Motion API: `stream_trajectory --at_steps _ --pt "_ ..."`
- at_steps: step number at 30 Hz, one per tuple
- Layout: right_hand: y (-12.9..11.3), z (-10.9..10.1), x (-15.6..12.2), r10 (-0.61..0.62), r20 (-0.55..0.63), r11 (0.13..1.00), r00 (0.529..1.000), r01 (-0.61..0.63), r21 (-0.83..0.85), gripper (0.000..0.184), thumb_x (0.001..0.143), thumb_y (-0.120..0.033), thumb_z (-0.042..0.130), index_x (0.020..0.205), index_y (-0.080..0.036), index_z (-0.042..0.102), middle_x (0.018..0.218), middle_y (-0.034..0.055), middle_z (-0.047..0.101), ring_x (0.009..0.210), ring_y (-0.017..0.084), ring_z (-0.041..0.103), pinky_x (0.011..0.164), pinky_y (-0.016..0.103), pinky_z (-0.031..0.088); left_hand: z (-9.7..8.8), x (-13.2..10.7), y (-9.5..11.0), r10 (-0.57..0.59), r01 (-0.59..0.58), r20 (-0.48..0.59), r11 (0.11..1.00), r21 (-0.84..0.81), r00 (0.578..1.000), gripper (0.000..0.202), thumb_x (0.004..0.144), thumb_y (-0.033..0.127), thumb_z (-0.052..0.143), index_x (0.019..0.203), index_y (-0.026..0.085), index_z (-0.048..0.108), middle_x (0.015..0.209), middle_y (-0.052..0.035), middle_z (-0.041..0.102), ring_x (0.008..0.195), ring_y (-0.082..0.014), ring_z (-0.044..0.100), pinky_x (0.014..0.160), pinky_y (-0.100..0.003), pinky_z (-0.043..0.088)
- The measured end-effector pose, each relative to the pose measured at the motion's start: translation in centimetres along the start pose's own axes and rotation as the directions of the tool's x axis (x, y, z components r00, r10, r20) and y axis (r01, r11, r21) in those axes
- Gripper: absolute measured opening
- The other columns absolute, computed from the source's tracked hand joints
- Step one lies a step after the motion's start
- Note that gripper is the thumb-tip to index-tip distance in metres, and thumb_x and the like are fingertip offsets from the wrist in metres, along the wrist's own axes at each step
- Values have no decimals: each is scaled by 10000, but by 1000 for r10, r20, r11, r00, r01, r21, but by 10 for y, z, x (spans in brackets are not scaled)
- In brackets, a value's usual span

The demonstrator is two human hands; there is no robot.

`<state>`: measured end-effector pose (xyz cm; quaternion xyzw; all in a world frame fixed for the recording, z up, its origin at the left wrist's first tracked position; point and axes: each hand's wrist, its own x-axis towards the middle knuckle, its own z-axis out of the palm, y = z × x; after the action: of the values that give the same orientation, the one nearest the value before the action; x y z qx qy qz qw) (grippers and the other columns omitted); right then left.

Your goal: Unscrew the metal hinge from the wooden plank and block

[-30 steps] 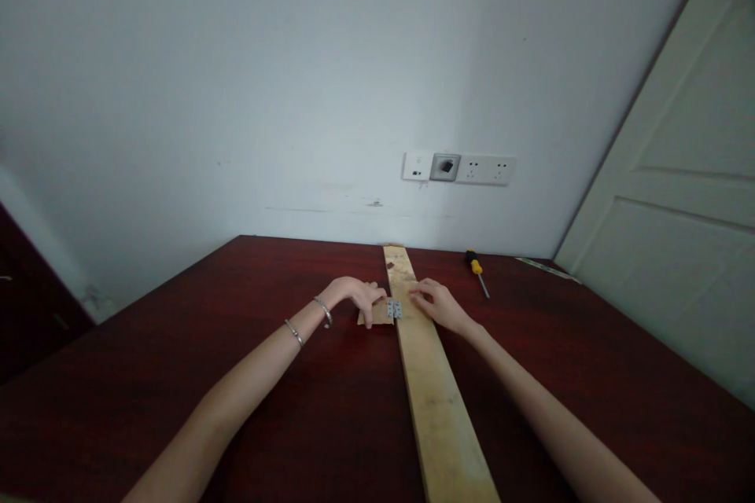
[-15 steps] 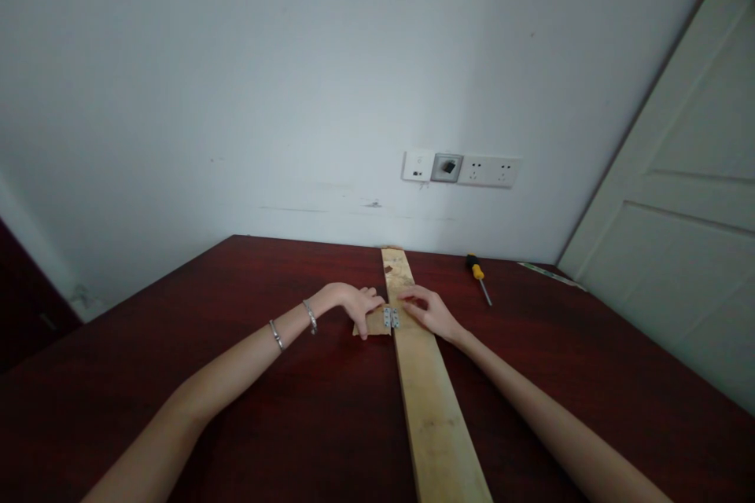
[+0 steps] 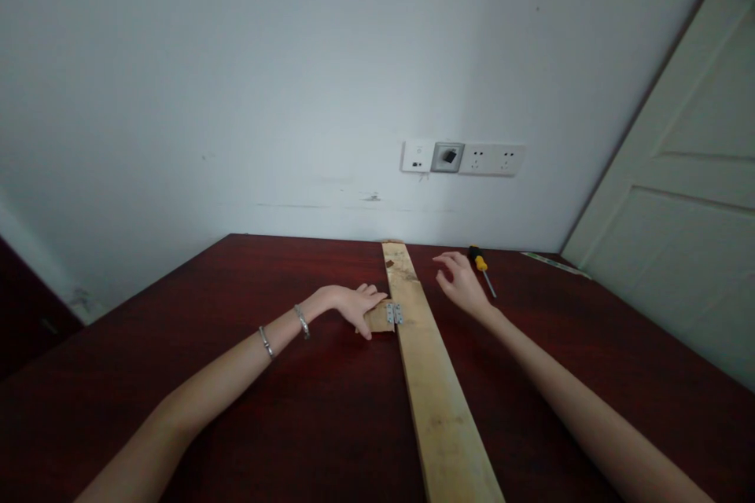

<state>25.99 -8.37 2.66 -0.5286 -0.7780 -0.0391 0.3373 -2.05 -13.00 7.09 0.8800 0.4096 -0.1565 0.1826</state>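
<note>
1. Left hand [image 3: 352, 306] presses flat, fingers spread, on the small wood block [image 3: 379, 318] left of the plank [image 3: 430, 377].
2. Hinge [image 3: 395, 313] bridges block and plank.
3. Right hand [image 3: 463, 283], open and empty, hovers right of the plank, just beside the screwdriver [image 3: 480, 267].

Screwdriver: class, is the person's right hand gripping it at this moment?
No. The right hand hovers open just left of the screwdriver, which lies on the table ungripped.
</note>
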Motion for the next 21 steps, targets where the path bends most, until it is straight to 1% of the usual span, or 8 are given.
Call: stream_trajectory --at_steps 2,4,7,10,13,16,18,21 --pt "20 -11 10 124 -9 986 992 -124 -115 393 846 -215 493 1232 -159 544 1250 157 536 1185 302 469 1016 434 371 1 0 4 -1 1 -10 1000 -8 1000 1204 571 634 651 1504 75 134 1524 -206 227 1405 -396 178 1104 -426 274" --pt "39 -19 17 252 -15 949 968 -250 -192 466 848 -242 511 1286 -84 488 1251 235 513 1196 368 452 995 501 362 1 -1 8 -13 12 -26 999 -31 1000 1213 572 645 655 1500 56 142 1535 -223 195 1412 -409 152 1111 -444 259" --pt "61 -21 24 445 -4 860 896 -428 -279 552 834 -331 573 1267 -4 476 1205 316 511 1175 431 475 927 534 397 0 -3 9 -43 41 -15 995 -90 999 1278 574 701 649 1498 12 97 1545 -252 101 1423 -420 83 1128 -478 216" --pt "75 -15 29 576 45 780 816 -533 -327 608 814 -437 606 1212 14 519 1183 334 525 1144 434 525 900 503 432 -1 1 2 -57 50 -39 983 -178 998 1260 635 779 554 1495 -5 72 1547 -241 55 1435 -392 45 1150 -472 167" --pt "84 -8 33 638 95 741 764 -576 -345 585 823 -468 589 1191 -15 551 1183 308 551 1106 396 581 879 460 465 3 13 -11 -72 18 -167 952 -304 983 1143 738 786 421 1492 -11 103 1549 -217 114 1439 -336 132 1171 -401 151" --pt "90 -3 36 666 118 722 736 -598 -348 518 837 -435 571 1182 -48 570 1170 270 585 1088 365 609 870 439 484 10 28 -20 -86 -66 -308 889 -454 948 1010 818 739 353 1479 -8 193 1541 -196 187 1427 -289 217 1175 -342 172" --pt "94 -1 39 683 122 710 721 -614 -344 483 836 -412 569 1169 -62 586 1158 257 606 1093 364 611 872 445 489 14 36 -24 -74 -140 -370 844 -519 926 918 847 716 333 1477 53 253 1541 -150 228 1423 -262 239 1176 -322 183" --pt "98 1 44 703 120 694 701 -641 -328 459 826 -382 580 1165 -73 597 1173 256 612 1118 369 599 889 469 483 17 41 -26 -41 -213 -409 803 -556 911 826 864 705 317 1467 140 317 1529 -89 289 1415 -237 268 1175 -319 201"
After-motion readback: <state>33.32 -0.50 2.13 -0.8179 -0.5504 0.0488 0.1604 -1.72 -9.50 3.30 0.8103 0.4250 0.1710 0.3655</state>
